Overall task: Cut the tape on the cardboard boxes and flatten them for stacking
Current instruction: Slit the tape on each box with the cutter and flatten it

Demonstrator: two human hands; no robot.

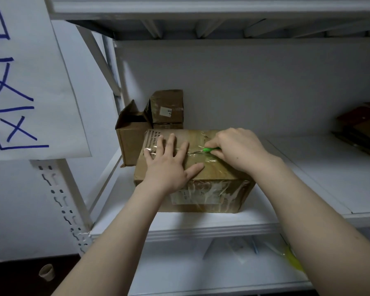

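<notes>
The left hand (169, 165) presses flat, fingers spread, on the taped cardboard box (209, 189) on the shelf (308, 178); the right hand (237, 150) grips a green cutter (210, 149) against the tape (195, 153).

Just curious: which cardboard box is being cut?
The large front box: left hand presses its top, right hand holds a green cutter to its tape. Others stand behind, untouched.

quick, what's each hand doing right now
Left hand: open, pressed flat on the taped box.
Right hand: closed around a green cutter at the tape.
</notes>
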